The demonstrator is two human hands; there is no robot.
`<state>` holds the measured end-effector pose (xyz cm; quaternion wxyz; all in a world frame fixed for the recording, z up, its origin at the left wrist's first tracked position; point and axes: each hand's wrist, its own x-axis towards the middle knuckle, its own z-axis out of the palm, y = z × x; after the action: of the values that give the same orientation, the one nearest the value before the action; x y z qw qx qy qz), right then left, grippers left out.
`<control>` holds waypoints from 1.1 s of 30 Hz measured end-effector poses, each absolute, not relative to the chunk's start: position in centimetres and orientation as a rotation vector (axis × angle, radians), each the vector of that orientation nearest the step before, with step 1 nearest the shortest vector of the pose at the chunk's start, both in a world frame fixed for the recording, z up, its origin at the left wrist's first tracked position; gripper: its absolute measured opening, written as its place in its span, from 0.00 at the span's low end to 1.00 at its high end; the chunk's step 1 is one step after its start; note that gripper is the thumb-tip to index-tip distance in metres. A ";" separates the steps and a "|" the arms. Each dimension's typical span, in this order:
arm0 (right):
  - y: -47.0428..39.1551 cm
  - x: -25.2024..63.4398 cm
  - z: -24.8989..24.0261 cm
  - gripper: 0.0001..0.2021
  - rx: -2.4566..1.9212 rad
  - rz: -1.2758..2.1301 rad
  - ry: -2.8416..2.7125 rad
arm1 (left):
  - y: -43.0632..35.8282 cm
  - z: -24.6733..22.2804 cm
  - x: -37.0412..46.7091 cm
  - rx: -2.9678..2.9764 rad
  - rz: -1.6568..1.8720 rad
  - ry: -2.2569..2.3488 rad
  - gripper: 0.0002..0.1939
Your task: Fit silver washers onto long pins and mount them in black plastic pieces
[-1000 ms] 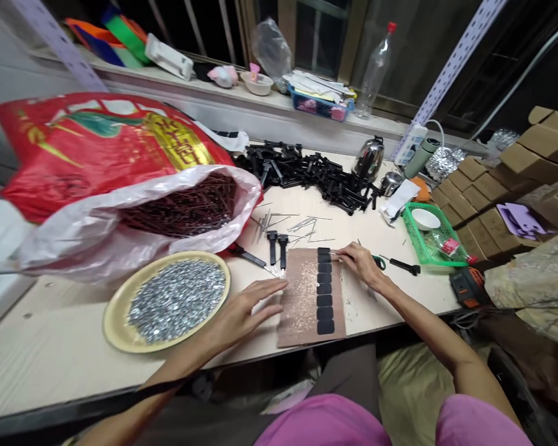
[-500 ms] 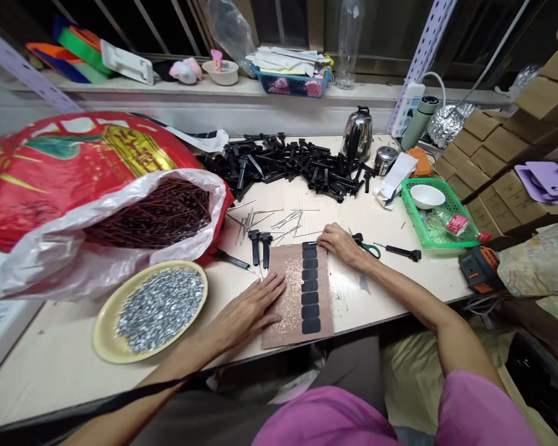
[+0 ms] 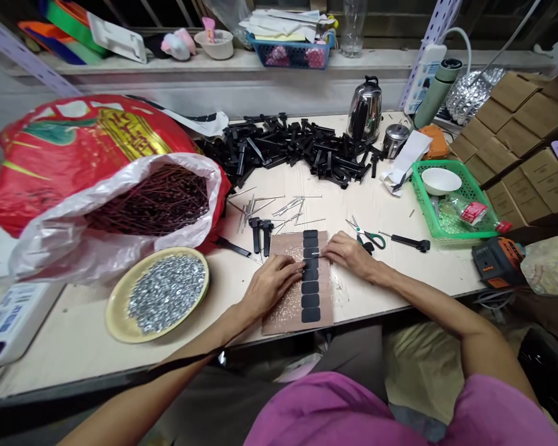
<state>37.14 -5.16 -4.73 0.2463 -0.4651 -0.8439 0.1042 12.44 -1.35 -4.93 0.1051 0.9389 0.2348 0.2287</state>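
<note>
A brown board (image 3: 283, 319) lies at the table's front edge, with a column of black rounded pads (image 3: 310, 287) along its right part. My left hand (image 3: 272, 279) rests on the board, fingers drawn together and tips at the left edge of the pads; whatever is between them is hidden. From the other side, my right hand (image 3: 351, 255) pinches a thin silvery piece (image 3: 316, 254) over a pad. A small ring (image 3: 291, 248) lies on the board's upper left. Just beyond the board are black T-shaped handles (image 3: 261, 234) and loose metal rods (image 3: 291, 204).
A yellow bowl of small metal pieces (image 3: 167, 291) and a red sack of dark rods (image 3: 93, 142) stand left. Black handles (image 3: 297, 145) are heaped behind. Right lie green-handled scissors (image 3: 374, 240), a green basket (image 3: 425, 230) and a power tool (image 3: 497, 260). Cartons (image 3: 506, 136) stack behind.
My right hand has moved down from the top pad to a lower one. My left hand has slid right, from flat on the board to the pads, its fingers drawing together. The view has shifted slightly.
</note>
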 end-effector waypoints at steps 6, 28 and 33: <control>-2.6 36.4 -4.6 0.12 -1.438 0.260 -2.260 | -1.2 -5.4 13.4 2.874 0.674 0.651 0.15; -6.8 35.2 0.0 0.05 -1.472 0.917 -1.798 | -0.7 -4.9 13.6 2.888 0.658 0.667 0.15; -15.9 29.8 -0.2 0.08 -1.293 2.141 -0.845 | -1.0 -2.8 12.1 2.283 0.689 1.036 0.08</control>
<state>29.83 -15.93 -0.18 0.2481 -0.4746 -0.3099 0.7856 12.08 -0.97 -2.79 0.2674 0.8461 0.3839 0.2553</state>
